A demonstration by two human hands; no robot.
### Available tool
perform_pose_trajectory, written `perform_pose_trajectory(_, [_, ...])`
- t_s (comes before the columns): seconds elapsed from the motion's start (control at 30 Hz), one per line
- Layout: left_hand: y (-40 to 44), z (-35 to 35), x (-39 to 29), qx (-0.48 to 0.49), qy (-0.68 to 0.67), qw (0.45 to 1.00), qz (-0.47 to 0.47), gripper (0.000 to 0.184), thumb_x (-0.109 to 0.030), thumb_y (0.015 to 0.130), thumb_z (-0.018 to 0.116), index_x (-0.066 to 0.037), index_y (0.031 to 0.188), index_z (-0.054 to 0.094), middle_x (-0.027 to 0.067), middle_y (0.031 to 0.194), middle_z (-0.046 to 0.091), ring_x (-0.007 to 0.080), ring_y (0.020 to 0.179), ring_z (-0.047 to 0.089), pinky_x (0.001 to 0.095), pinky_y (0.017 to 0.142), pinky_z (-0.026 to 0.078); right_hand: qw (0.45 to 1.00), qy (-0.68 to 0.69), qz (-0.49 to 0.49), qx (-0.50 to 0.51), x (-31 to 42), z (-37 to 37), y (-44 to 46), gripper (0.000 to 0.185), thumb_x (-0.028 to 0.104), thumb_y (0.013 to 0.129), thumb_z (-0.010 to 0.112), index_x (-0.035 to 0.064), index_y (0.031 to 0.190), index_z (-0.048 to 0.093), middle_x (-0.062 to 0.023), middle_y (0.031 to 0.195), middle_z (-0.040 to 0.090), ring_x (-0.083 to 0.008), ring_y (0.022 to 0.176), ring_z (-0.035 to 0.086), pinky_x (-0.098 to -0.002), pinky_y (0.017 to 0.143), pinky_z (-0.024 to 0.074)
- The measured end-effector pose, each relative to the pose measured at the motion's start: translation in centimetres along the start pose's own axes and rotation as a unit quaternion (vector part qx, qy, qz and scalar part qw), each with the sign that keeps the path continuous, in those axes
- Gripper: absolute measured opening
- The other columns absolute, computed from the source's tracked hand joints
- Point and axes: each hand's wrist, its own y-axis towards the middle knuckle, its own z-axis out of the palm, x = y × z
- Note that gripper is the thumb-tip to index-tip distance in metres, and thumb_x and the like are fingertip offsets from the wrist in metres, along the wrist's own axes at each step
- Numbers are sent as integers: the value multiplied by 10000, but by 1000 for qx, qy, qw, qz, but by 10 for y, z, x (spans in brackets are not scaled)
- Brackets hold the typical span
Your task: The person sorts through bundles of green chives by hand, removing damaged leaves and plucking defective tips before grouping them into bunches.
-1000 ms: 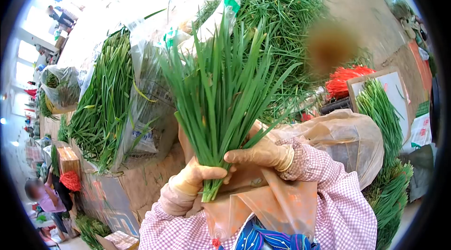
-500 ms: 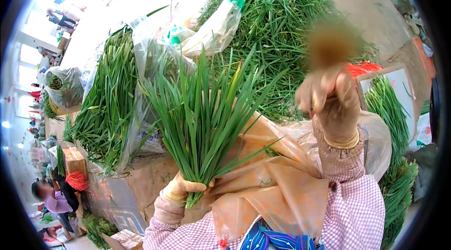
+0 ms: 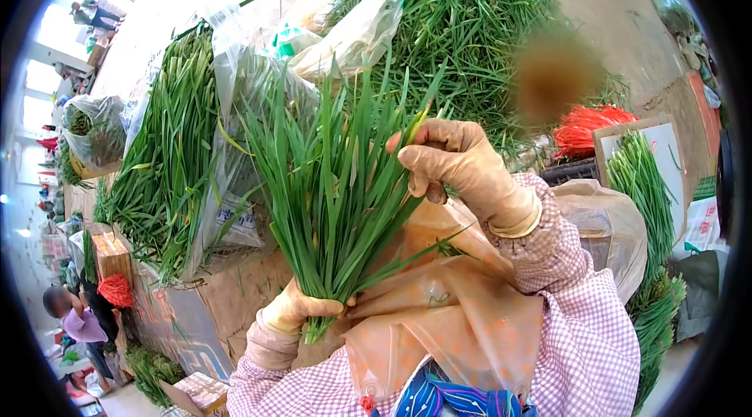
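Note:
My left hand point(image 3: 299, 310), in a pale glove, is closed around the stem ends of a bunch of garlic chives point(image 3: 333, 213), whose long flat green leaves fan upward. At the bunch's upper right, the gloved fingers of my right hand point(image 3: 458, 158) pinch a yellowed leaf point(image 3: 415, 125). An orange-tinted plastic apron point(image 3: 446, 315) covers my lap below the bunch. Behind it lies a large loose heap of chives point(image 3: 462, 41). To the left, more chives point(image 3: 168, 135) lie beside a clear plastic bag point(image 3: 235, 80).
Red ties point(image 3: 591, 128) lie to the right, near a white board point(image 3: 670, 158) with chives point(image 3: 642, 182) on it. A blurred brown spot covers part of the view. A person point(image 3: 82, 323) is at the far left, near a wooden crate point(image 3: 112, 252).
My right hand has come down and left from over the heap to the bunch and now pinches a yellowed leaf. My left hand still holds the bunch.

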Motion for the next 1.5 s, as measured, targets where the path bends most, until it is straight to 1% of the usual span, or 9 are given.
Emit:
perform_pose_trajectory(0.33, [-2, 4, 6, -21, -45, 999, -7, 455, -34, 648, 747, 26, 1076, 606, 123, 878, 666, 184, 713, 628, 283, 622, 523, 995, -54, -71, -49, -37, -3, 4, 183, 215, 863, 717, 52, 937, 681, -20, 659, 637, -92, 530, 582, -219, 457, 439])
perform_pose_trajectory(0.4, [-3, 4, 6, -30, -73, 997, -10, 445, -28, 650, 742, 28, 1070, 607, 125, 876, 666, 184, 706, 627, 285, 621, 524, 754, -462, -446, -142, -46, -6, 11, 148, 181, 844, 723, 63, 906, 658, -59, 667, 634, -156, 505, 579, -264, 467, 456])
perform_pose_trajectory(0.43, [-2, 2, 6, -22, -67, 997, -22, 446, -27, 648, 743, 27, 1069, 607, 125, 875, 665, 185, 703, 626, 284, 622, 523, 689, -567, -429, -139, -46, -7, 5, 133, 137, 831, 720, 65, 898, 631, -90, 704, 636, -210, 518, 586, -294, 488, 475])
perform_pose_trajectory(0.8, [7, 8, -4, -5, -13, 1000, 14, 477, -29, 638, 758, 6, 1088, 604, 90, 850, 654, 176, 754, 607, 301, 701, 501, 895, -94, -265, -345, -40, -46, 32, 83, 115, 904, 660, 54, 850, 641, 30, 634, 569, -53, 525, 459, -219, 475, 382])
perform_pose_trajectory(1.07, [10, 6, -7, 16, -9, 1000, -13, 506, -21, 627, 743, 2, 1110, 593, 81, 843, 652, 173, 792, 609, 313, 743, 496, 864, -215, -405, -210, 19, -49, 29, 94, 138, 908, 637, 46, 924, 639, -49, 903, 637, -125, 754, 576, -259, 640, 463])
perform_pose_trajectory(1.2, [10, 4, -11, 28, 56, 998, -2, 523, -26, 622, 748, 2, 1120, 588, 84, 847, 652, 175, 794, 610, 315, 744, 497, 688, -578, -439, -9, 21, -39, 44, 300, 336, 870, 648, 41, 919, 639, -137, 891, 606, -334, 878, 586, -445, 837, 444])
perform_pose_trajectory(1.33, [6, 4, -11, 4, 25, 999, -36, 522, -10, 623, 738, 4, 1122, 588, 85, 854, 652, 178, 798, 615, 317, 751, 501, 673, -583, -455, 17, 10, -32, 58, 166, 217, 846, 655, 56, 860, 621, -118, 833, 597, -323, 867, 586, -443, 857, 434])
perform_pose_trajectory(1.43, [6, 3, -11, 8, 27, 999, -44, 527, 8, 625, 726, 7, 1133, 585, 88, 861, 655, 181, 804, 620, 318, 757, 503, 683, -469, -536, -160, 0, -50, 67, 118, 133, 841, 678, 28, 871, 635, -118, 783, 620, -305, 753, 615, -409, 753, 498])
perform_pose_trajectory(1.5, [7, 2, -12, 14, 22, 998, -49, 532, 16, 626, 720, 8, 1140, 584, 89, 864, 656, 182, 808, 623, 319, 760, 504, 834, -319, -398, -211, 21, -67, 53, 147, 157, 888, 673, 14, 906, 645, -67, 836, 665, -178, 779, 630, -302, 736, 515])
